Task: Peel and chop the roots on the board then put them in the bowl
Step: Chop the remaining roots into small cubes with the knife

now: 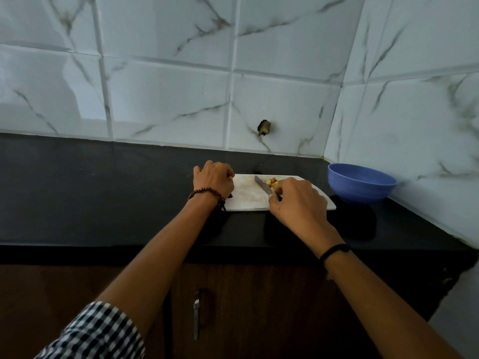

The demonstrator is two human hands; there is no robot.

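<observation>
A head-worn camera looks down at a black kitchen countertop [103, 193] set into a corner of white marble-pattern wall tiles [168, 99]. A white cutting board [246, 199] lies on the counter near the back wall. On its far right part sits a small heap of yellowish root pieces [272, 182].

The person's right hand [298, 200] is wrapped around the handle of a knife [261, 186]. The blade points away and to the left, lying on the board just beside the root pieces. The left hand [213, 180] rests at the board's left edge with its fingers curled under. Whether it grips the edge or holds anything cannot be told.

A blue bowl [361, 182] stands on the counter just right of the board, in the corner. Its inside is not visible from this angle.

The left wrist wears a brown bead bracelet [206, 191], and the right wrist a black band [334, 251]. A checked sleeve [98, 332] shows at the lower left. Below the counter is a dark wooden cabinet [259, 307] with a metal handle [197, 317].
</observation>
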